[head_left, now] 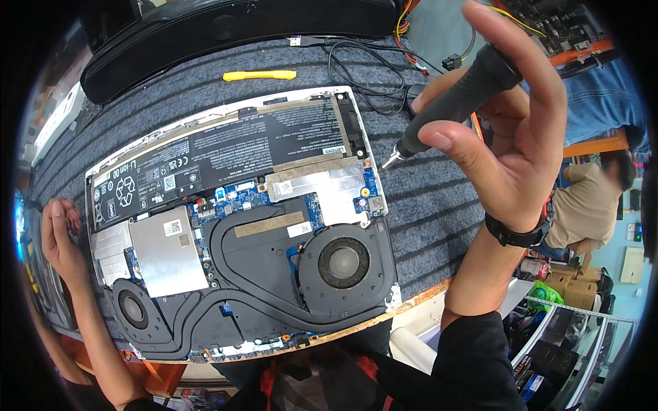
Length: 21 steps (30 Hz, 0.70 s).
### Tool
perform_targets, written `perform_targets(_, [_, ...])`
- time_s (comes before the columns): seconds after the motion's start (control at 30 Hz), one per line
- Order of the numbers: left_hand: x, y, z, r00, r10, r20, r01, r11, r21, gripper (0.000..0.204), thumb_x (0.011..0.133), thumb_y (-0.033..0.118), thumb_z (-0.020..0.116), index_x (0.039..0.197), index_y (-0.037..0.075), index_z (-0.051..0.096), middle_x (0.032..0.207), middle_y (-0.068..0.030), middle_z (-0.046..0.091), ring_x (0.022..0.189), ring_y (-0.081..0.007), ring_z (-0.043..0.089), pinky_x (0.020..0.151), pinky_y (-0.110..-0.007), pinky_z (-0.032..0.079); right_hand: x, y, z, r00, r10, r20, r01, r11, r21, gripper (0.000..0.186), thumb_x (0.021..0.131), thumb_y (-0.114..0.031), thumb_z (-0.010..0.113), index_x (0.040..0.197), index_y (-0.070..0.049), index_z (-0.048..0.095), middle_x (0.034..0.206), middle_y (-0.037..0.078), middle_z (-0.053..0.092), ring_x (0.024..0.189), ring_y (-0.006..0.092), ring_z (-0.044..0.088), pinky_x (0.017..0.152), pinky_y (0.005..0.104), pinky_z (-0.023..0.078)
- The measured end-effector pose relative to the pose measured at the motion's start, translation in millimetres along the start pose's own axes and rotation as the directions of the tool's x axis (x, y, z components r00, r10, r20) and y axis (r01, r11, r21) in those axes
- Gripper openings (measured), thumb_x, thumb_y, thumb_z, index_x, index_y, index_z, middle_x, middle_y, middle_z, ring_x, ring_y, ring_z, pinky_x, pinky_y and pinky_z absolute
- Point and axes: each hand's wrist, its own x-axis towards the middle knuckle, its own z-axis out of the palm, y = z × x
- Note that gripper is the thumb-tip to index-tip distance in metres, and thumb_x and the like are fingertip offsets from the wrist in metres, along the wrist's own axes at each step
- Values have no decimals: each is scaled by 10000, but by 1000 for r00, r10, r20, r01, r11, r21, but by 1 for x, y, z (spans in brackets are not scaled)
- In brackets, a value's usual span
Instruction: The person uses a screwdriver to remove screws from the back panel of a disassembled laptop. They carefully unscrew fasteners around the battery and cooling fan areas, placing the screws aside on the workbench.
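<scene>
An opened laptop [267,274] lies with its insides showing: a long black battery [226,161], blue circuit board, silver shields, dark heat pipes and two round fans, the larger fan [343,264] at right. My right hand [510,137] is raised beyond its right side, thumb and fingers closed round a black-handled screwdriver [456,99]. The screwdriver's tip points down and left, close beside the laptop's right edge; whether it touches is unclear. My left hand [63,236] is by the laptop's left edge, fingers bunched together; anything between them is too small to make out.
A yellow pry tool [260,75] lies on the grey striped mat [432,205] behind the laptop. Black cable [343,68] coils behind at right. A long black device [226,31] stands at the back. Another person [586,202] is at far right, near boxes and a glass case [555,349].
</scene>
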Motion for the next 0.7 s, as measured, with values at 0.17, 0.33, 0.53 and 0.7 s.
perform_targets(0.17, [0, -2, 6, 1000, 18, -20, -18, 1000, -18, 256, 1034, 203, 493, 984, -11, 625, 848, -15, 578, 682, -50, 470, 608, -195, 342, -4, 0, -10, 999, 1, 48, -2, 1000, 14, 848, 739, -5, 824, 1398, 76, 296, 1280, 272, 500, 843, 264, 701, 702, 346, 604])
perform_targets(0.33, [1, 1, 3, 1000, 24, 17, -25, 1000, 14, 258, 1035, 199, 490, 980, -14, 624, 809, -12, 562, 672, -48, 458, 602, -198, 334, 1, -6, -5, 996, -9, 88, 11, 1000, -28, 764, 800, -44, 775, 1406, 49, 320, 916, 205, 676, 817, 257, 699, 725, 343, 584])
perform_targets(0.53, [0, 5, 5, 1000, -7, 9, 7, 999, 38, 267, 1036, 208, 491, 977, -10, 633, 809, -8, 568, 674, -43, 459, 607, -194, 338, 1, -9, -1, 998, -4, 62, 4, 1000, -15, 817, 804, -119, 790, 1423, 52, 286, 874, 228, 676, 788, 275, 702, 710, 347, 587])
perform_targets(0.7, [0, 9, 9, 999, -3, 46, 3, 1000, 4, 270, 1035, 218, 501, 989, -4, 647, 814, 3, 585, 705, -48, 486, 632, -193, 367, -1, -24, 30, 1000, 18, 21, -21, 991, 134, 883, 803, -200, 800, 1440, 44, 238, 842, 244, 671, 751, 284, 702, 675, 346, 586])
